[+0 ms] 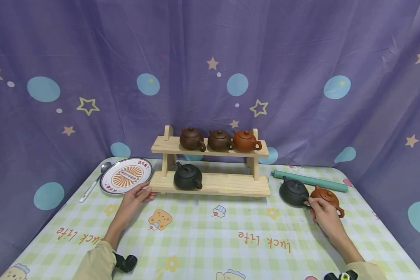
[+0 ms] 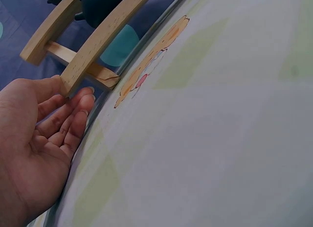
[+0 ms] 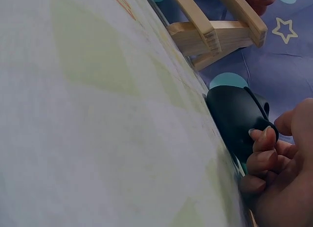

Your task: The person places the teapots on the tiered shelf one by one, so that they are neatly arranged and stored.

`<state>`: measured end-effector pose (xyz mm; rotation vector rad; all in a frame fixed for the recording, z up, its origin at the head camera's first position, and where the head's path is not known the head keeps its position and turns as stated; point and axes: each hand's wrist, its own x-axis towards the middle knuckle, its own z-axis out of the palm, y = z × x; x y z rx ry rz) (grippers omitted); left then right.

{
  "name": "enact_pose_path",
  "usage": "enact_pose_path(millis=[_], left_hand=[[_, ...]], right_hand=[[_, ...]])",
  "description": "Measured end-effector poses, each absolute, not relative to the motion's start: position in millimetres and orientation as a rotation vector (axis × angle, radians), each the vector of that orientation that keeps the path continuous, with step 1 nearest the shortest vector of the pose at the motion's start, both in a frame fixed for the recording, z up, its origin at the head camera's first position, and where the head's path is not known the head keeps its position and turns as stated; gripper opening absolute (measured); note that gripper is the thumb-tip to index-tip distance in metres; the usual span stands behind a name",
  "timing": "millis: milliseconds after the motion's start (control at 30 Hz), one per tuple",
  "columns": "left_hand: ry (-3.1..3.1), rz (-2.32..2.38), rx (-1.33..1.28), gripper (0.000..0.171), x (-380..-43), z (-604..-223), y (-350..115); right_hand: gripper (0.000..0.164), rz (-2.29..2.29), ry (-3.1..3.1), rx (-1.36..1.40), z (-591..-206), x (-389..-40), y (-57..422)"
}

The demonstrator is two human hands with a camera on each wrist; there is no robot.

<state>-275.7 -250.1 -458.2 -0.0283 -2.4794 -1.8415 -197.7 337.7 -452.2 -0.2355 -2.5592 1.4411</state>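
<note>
My right hand [image 1: 324,217] grips the handle of a black teapot [image 1: 293,192] at the right of the table; in the right wrist view its fingers curl at the handle of this dark pot [image 3: 235,117]. Just beside it, partly behind the hand, is an orange-brown teapot [image 1: 326,195]. At the left, my left hand [image 1: 134,200] pinches the lower board's end of a two-tier wooden shelf [image 1: 230,184], thumb and forefinger at the board's corner in the left wrist view. Another black teapot [image 1: 188,177] stands on that lower board, toward its left.
Along the upper board stand two dark brown teapots [image 1: 191,139] and a reddish-brown one [image 1: 244,141]. A patterned plate [image 1: 108,182] and a spoon [image 1: 89,190] lie at the left. Behind the right-hand pots lies a green roll [image 1: 311,181]. A purple curtain [image 1: 196,39] hangs behind.
</note>
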Motion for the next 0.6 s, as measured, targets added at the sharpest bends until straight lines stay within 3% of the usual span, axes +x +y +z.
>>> enact_pose_path(millis=[400,600], left_hand=[[-2.474,-1.839,-0.035,0.058,-274.7,-458.3,-249.7],[-2.471,-1.846,-0.047,0.058,-274.6,-458.6,-250.0]], right_hand=[[0.056,1.411,-2.657,-0.304,-446.8,-198.9,337.1],[0.053,1.4,-2.672,-0.295,-444.6,-200.1,338.1]])
